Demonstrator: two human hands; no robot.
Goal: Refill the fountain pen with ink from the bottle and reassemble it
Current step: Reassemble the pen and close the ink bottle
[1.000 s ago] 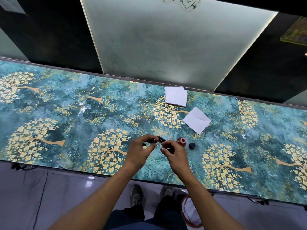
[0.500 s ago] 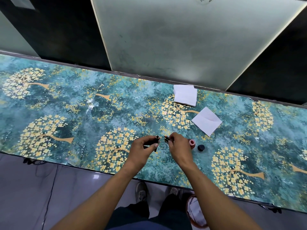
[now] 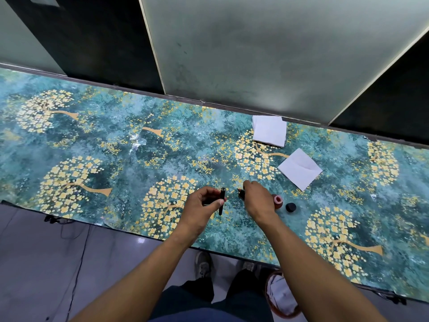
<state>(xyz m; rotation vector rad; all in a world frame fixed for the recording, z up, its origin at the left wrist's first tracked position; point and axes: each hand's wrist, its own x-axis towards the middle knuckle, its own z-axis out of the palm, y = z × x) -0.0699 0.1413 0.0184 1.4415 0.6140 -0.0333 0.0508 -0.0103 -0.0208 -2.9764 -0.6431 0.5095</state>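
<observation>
Hands parted: left hand (image 3: 201, 206) grips barrel (image 3: 222, 201), right hand (image 3: 257, 201) nib section (image 3: 241, 194)

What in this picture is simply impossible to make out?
All in the head view:
- Pen front section: mostly hidden inside the right hand; nib too small to read.
- Ink bottle: lower part hidden by the right wrist; ink level unseen.
- Pen barrel: middle covered by the left hand thumb.
- Bin below the table: partly cut off by the right forearm.
</observation>
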